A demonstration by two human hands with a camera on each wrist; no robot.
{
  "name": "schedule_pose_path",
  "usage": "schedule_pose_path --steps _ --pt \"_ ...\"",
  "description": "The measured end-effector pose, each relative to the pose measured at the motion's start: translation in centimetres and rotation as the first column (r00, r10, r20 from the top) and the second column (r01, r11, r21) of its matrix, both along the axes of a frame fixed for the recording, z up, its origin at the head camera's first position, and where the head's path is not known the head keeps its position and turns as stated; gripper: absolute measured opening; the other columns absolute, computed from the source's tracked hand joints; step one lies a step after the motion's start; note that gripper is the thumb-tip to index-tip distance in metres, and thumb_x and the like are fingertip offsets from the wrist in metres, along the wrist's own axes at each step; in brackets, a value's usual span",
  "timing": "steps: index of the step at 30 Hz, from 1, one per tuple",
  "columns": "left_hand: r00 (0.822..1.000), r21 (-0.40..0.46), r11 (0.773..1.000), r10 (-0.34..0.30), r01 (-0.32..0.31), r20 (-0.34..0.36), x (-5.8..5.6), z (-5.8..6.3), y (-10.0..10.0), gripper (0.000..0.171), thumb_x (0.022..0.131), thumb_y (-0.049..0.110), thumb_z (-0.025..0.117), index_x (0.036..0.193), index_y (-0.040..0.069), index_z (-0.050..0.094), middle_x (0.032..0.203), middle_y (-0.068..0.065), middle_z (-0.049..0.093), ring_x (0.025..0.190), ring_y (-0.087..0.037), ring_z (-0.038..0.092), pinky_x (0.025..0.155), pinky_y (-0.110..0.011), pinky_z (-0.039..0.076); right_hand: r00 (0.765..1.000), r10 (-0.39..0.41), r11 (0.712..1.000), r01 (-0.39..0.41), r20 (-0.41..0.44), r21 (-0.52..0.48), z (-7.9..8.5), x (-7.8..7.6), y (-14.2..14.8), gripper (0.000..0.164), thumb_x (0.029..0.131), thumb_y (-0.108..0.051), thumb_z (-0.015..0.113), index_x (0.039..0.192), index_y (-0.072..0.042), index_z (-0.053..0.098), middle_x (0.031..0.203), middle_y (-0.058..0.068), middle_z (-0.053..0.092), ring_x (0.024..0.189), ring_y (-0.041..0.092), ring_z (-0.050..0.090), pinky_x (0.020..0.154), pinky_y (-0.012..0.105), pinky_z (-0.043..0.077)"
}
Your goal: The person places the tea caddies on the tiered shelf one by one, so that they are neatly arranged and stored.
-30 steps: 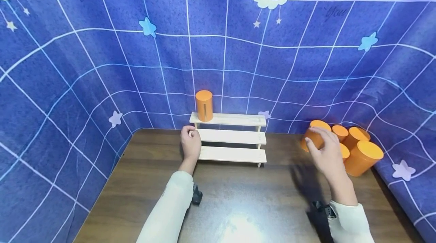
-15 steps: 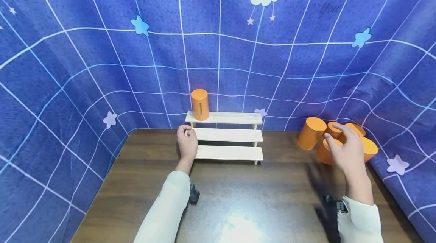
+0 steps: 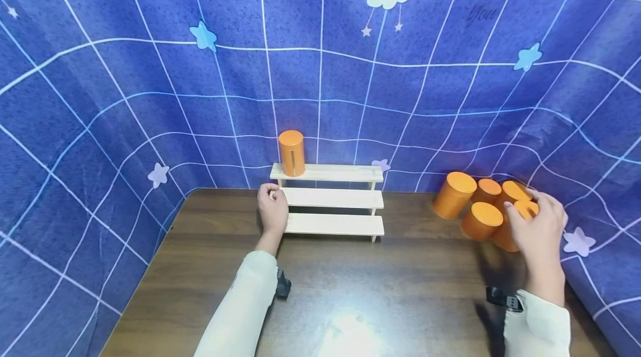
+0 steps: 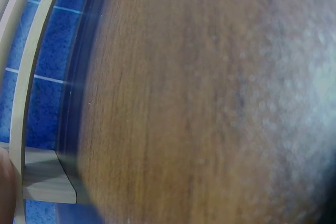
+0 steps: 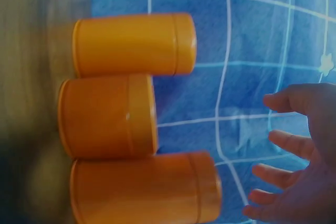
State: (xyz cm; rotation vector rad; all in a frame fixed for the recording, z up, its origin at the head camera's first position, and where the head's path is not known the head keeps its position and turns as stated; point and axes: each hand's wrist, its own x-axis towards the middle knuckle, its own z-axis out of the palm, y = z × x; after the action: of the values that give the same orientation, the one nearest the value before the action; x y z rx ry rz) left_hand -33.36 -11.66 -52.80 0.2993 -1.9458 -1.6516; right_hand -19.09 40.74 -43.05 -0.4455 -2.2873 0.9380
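Note:
A three-tier wooden display shelf stands at the back of the table. On the left end of its top tier is an upright orange canister with a narrow slot in its side. My left hand grips the shelf's left end with curled fingers; the left wrist view shows a bit of finger against a wooden strip. Over at the right, my right hand hovers above the rightmost orange canister, partly covering it. In the right wrist view its fingers are spread, apart from the canisters.
Several more orange canisters of differing sizes cluster at the right, among them a tall one, a short one and a small one behind. A blue patterned cloth hangs behind and beside the brown wooden table.
My right hand has moved rightward across the canisters, from the tall left one to the rightmost, uncovering the short one. My left hand stays at the shelf; the head view has shifted slightly.

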Motion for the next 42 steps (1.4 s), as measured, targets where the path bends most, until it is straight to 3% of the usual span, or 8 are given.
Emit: schedule_pose_path --steps 11,18,22,25,28,32,37,42 --pt "1.000 0.000 1.000 0.000 0.000 0.015 0.3 0.4 0.2 0.021 0.091 0.002 0.048 0.107 0.000 0.061 0.116 -0.017 0.061 0.109 -0.031 0.056 0.091 -0.036 0.042 0.991 -0.078 0.966 0.103 0.110 -0.236 -2.6 -0.3 2.6 0.096 0.091 -0.026 0.074 0.168 -0.015 0.019 0.168 0.021 0.013 0.158 0.040 0.013 0.133 0.051 0.014" --pt "1.000 0.006 1.000 -0.004 0.004 0.017 0.3 0.3 0.1 0.020 0.091 0.002 0.048 0.107 0.001 0.061 0.118 -0.018 0.061 0.110 -0.031 0.056 0.092 -0.036 0.042 0.974 -0.086 0.890 0.170 0.209 -0.424 -4.0 -0.8 3.4 0.121 0.088 -0.038 0.080 0.167 -0.031 -0.010 0.176 0.013 -0.003 0.165 0.037 0.002 0.136 0.044 0.005" --pt "1.000 0.012 1.000 -0.003 0.003 0.012 0.2 0.2 0.0 0.020 0.091 0.001 0.048 0.106 0.001 0.060 0.119 -0.018 0.061 0.111 -0.030 0.055 0.093 -0.036 0.041 0.967 -0.065 0.833 0.187 0.245 -0.521 -4.9 -1.5 3.7 0.129 0.088 -0.036 0.082 0.165 -0.030 -0.021 0.178 0.013 -0.012 0.166 0.030 -0.004 0.135 0.039 0.000" --pt "1.000 0.017 1.000 -0.007 0.007 0.008 0.2 0.3 0.1 0.020 0.090 0.000 0.047 0.106 0.000 0.060 0.118 -0.018 0.060 0.110 -0.030 0.055 0.093 -0.036 0.041 0.971 -0.055 0.767 0.192 0.234 -0.612 -5.7 -2.0 3.9 0.127 0.089 -0.030 0.083 0.166 -0.027 -0.017 0.179 0.011 -0.010 0.166 0.023 -0.001 0.135 0.033 0.001" --pt "1.000 0.014 1.000 -0.009 0.009 0.014 0.2 0.3 0.1 0.020 0.090 0.000 0.047 0.106 0.000 0.060 0.118 -0.018 0.060 0.111 -0.030 0.055 0.094 -0.036 0.041 0.972 -0.071 0.722 0.205 0.224 -0.661 -6.4 -2.4 4.0 0.116 0.088 -0.027 0.084 0.168 -0.024 0.000 0.177 0.007 0.012 0.161 0.018 0.019 0.134 0.028 0.014" --pt "1.000 0.008 1.000 -0.006 0.006 0.020 0.2 0.2 0.1 0.020 0.091 0.001 0.047 0.106 0.001 0.060 0.119 -0.018 0.060 0.113 -0.030 0.055 0.097 -0.037 0.042 0.962 -0.084 0.715 0.240 0.260 -0.656 -7.0 -2.7 4.3 0.104 0.088 -0.034 0.084 0.167 -0.019 0.017 0.166 -0.001 0.031 0.148 0.016 0.034 0.130 0.029 0.026" --pt "1.000 0.000 1.000 -0.001 0.001 0.021 0.0 0.1 0.1 0.020 0.091 0.001 0.047 0.106 0.001 0.060 0.119 -0.017 0.060 0.114 -0.030 0.055 0.099 -0.039 0.042 0.962 -0.104 0.703 0.251 0.253 -0.666 -7.0 -2.7 4.6 0.102 0.088 -0.034 0.083 0.166 -0.018 0.019 0.161 -0.005 0.034 0.145 0.016 0.037 0.130 0.030 0.028" --pt "1.000 -0.003 1.000 0.006 -0.006 0.023 -0.1 0.0 0.1 0.019 0.091 0.001 0.047 0.106 0.001 0.060 0.118 -0.017 0.060 0.114 -0.030 0.055 0.098 -0.038 0.042 0.976 -0.124 0.662 0.216 0.180 -0.718 -6.1 -2.6 4.5 0.099 0.089 -0.025 0.083 0.166 -0.022 0.021 0.160 -0.013 0.035 0.146 0.010 0.037 0.129 0.028 0.028"
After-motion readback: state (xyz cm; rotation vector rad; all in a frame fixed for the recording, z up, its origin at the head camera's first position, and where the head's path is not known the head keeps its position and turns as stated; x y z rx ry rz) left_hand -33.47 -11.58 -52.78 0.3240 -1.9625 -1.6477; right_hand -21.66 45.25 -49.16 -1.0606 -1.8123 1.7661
